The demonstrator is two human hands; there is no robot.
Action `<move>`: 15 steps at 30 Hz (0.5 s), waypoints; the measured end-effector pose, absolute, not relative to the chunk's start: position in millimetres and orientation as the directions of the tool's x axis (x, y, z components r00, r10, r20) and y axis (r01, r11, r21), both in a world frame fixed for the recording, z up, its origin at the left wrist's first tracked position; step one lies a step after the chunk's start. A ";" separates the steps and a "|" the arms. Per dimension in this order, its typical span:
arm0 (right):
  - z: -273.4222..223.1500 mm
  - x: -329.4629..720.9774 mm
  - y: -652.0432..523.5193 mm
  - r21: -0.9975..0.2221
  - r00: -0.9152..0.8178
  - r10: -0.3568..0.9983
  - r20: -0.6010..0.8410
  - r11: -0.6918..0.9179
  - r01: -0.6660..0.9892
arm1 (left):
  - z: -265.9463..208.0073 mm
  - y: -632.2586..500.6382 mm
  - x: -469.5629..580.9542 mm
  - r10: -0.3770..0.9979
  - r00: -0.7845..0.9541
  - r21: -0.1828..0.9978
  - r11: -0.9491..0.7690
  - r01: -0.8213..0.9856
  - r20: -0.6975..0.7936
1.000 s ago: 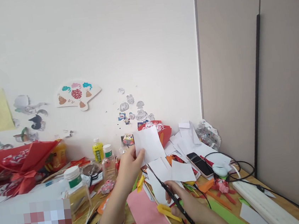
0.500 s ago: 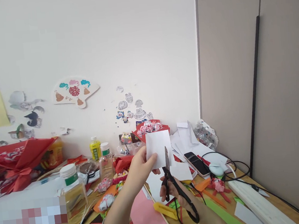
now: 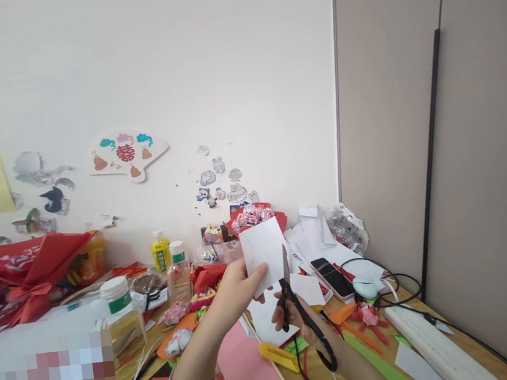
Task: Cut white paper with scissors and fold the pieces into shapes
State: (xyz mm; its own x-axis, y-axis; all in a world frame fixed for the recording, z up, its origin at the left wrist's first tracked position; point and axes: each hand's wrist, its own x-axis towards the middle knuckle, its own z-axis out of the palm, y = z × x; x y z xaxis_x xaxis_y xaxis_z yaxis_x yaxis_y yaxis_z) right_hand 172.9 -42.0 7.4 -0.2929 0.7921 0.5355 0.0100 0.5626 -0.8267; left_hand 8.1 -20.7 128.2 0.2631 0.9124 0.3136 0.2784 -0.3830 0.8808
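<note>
In the head view, the left hand (image 3: 244, 280) pinches a white sheet (image 3: 262, 252) between its thumb in front and fingers behind, holding it up over the middle of the worktop (image 3: 477, 355). The right hand (image 3: 310, 323) is wrapped round the handles of the black scissors (image 3: 287, 286), nearer than the sheet and to its right.

A second ago the scissors lay slantwise below the sheet, well apart from it; now they point up, with the blade at the sheet's right edge. In the last half second the sheet has also tilted. Paper and blade thus seem lined up for cutting, though I cannot tell whether the blades are parted or have bitten in.
</note>
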 end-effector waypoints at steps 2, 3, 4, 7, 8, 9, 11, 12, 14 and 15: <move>6.3 173.0 -39.6 -0.823 -0.336 0.765 0.549 0.565 -0.058 | 128.6 -19.5 6.5 0.907 0.310 0.888 -0.371 0.270 0.284; 6.7 172.7 -39.3 -0.824 -0.354 0.756 0.550 0.560 -0.086 | 128.4 -18.6 5.9 0.905 0.320 0.892 -0.368 0.261 0.280; 7.7 172.3 -39.9 -0.828 -0.353 0.760 0.546 0.553 -0.092 | 128.3 -17.8 5.4 0.904 0.321 0.896 -0.367 0.250 0.281; 13.6 170.6 -44.9 -0.844 -0.347 0.783 0.516 0.534 -0.048 | 128.3 -17.3 5.1 0.908 0.299 0.905 -0.364 0.220 0.292; 15.6 170.3 -46.8 -0.848 -0.351 0.789 0.504 0.530 -0.024 | 128.9 -18.3 5.4 0.908 0.298 0.907 -0.364 0.214 0.294; 17.0 170.2 -48.5 -0.850 -0.357 0.794 0.493 0.526 -0.003 | 129.6 -19.7 6.0 0.909 0.296 0.908 -0.361 0.212 0.293; 17.5 171.1 -50.0 -0.849 -0.366 0.793 0.488 0.529 0.014 | 131.6 -23.6 7.8 0.914 0.300 0.913 -0.346 0.218 0.275; 16.6 172.1 -49.9 -0.846 -0.372 0.788 0.490 0.532 0.012 | 132.5 -25.5 8.8 0.916 0.304 0.915 -0.336 0.222 0.263; 13.1 174.3 -48.5 -0.842 -0.377 0.780 0.499 0.539 0.001 | 133.8 -28.4 10.8 0.921 0.305 0.922 -0.318 0.223 0.244; 11.3 175.3 -47.6 -0.844 -0.382 0.779 0.497 0.537 -0.001 | 134.1 -29.2 11.5 0.922 0.302 0.924 -0.315 0.217 0.243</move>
State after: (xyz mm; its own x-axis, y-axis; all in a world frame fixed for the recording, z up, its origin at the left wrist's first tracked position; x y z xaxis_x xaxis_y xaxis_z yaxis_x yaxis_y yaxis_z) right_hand 175.3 -47.6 11.3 -0.3817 0.7794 0.4968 -0.0013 0.5370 -0.8436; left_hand 11.5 -29.2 134.1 0.3018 0.9218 0.2435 0.2174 -0.3152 0.9238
